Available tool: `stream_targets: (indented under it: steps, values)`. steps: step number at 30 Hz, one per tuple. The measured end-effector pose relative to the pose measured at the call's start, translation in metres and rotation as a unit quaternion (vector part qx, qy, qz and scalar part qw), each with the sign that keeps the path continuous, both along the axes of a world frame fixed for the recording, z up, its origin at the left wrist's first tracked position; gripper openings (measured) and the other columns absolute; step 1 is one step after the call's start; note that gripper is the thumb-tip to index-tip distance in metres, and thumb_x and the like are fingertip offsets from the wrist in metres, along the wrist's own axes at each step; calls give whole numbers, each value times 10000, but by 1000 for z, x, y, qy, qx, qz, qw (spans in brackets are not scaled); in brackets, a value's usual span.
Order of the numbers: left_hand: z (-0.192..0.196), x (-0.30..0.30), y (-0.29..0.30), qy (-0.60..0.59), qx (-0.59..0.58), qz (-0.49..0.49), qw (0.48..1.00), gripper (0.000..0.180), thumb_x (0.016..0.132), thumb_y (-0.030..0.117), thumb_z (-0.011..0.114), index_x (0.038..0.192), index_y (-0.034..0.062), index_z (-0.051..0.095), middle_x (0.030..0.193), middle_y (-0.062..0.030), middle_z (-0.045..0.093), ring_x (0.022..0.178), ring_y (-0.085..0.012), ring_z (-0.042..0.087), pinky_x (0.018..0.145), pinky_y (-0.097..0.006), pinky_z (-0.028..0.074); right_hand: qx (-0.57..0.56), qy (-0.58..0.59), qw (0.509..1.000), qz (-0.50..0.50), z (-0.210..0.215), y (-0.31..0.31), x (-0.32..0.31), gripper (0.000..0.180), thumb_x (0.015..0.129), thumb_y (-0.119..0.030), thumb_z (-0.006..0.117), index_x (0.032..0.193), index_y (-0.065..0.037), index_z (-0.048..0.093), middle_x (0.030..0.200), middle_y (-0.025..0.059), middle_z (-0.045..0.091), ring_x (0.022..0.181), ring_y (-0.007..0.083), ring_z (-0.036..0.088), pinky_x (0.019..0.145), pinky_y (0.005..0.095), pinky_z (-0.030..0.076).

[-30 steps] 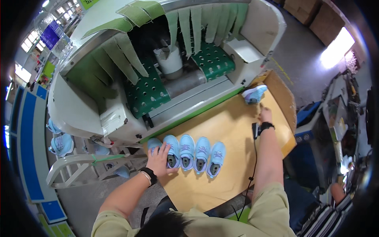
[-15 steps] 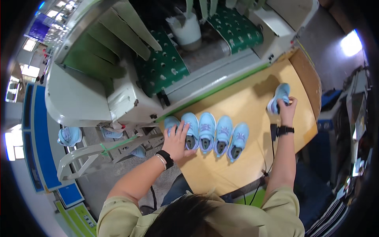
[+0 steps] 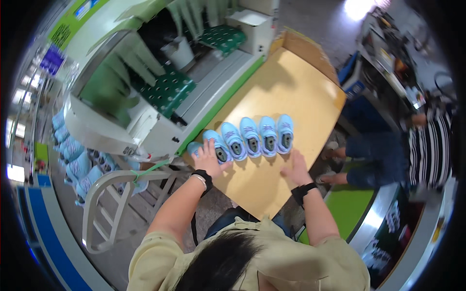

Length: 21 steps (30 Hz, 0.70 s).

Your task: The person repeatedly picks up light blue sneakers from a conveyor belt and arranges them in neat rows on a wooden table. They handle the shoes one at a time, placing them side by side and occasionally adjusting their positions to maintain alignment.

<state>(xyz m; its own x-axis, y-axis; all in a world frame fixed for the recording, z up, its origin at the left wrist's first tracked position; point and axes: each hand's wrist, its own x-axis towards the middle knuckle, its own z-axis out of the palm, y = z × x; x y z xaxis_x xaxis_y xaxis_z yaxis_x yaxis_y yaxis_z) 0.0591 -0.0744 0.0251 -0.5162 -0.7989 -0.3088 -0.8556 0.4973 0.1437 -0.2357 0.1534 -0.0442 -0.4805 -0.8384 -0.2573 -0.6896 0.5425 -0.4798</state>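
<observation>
Several small light-blue shoes (image 3: pixel 251 137) stand side by side in a row on a tan tabletop (image 3: pixel 286 87), toes pointing away from me. My left hand (image 3: pixel 208 157) lies with spread fingers on the shoe at the left end (image 3: pixel 217 146); another shoe (image 3: pixel 193 147) peeks out just left of it. My right hand (image 3: pixel 293 169) rests flat on the table, fingers apart, just below the row's right end and the last shoe (image 3: pixel 285 132). It holds nothing. Both wrists wear dark bands.
A white and green machine (image 3: pixel 111 126) with a dotted green belt (image 3: pixel 167 89), hanging green strips and a white bucket (image 3: pixel 178 51) runs along the table's left. More blue shoes (image 3: pixel 73 155) sit on a rack at left. A person in a striped top (image 3: pixel 429 145) sits at right.
My right hand brought a blue shoe from the table's far right corner, set it at the row's right end, and now lies flat on the table. My left hand stayed at the left end.
</observation>
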Motion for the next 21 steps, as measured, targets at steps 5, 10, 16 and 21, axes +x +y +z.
stream_targets:
  steps: [5, 10, 16, 21]
  values:
    - [9, 5, 1, 93, -31, -17, 995, 1094, 681, 578, 861, 1479, 27, 354, 1310, -227, 614, 1151, -419, 624, 984, -507, 486, 101, 58, 992, 42, 12, 76, 75, 1263, 678, -620, 844, 1637, -143, 174, 1698, 202, 118, 1558, 439, 100, 1134, 719, 272]
    - [-24, 6, 5, 12, -38, -12, 999, 1165, 761, 619, 774, 1591, 46, 191, 1592, -177, 343, 1363, -409, 427, 1074, -619, 363, 135, -39, 990, -5, 26, 93, 85, 1293, 677, -524, 886, 1651, -255, 79, 1727, 104, -19, 1581, 371, -25, 1156, 715, 248]
    - [-21, 1, 4, -37, -49, -11, 998, 1170, 791, 653, 728, 1610, 61, 138, 1637, -151, 285, 1395, -403, 395, 1080, -650, 350, 152, -69, 986, -18, 28, 90, 89, 1307, 677, -467, 901, 1650, -281, 48, 1729, 25, -82, 1583, 316, -89, 1155, 719, 267]
    - [-25, 5, -1, -34, -57, -8, 998, 1159, 795, 657, 729, 1613, 84, 142, 1639, -129, 292, 1409, -392, 387, 1076, -649, 355, 161, -67, 985, -15, 19, 82, 89, 1335, 653, -491, 904, 1651, -296, 40, 1730, 17, -80, 1584, 310, -88, 1131, 749, 259]
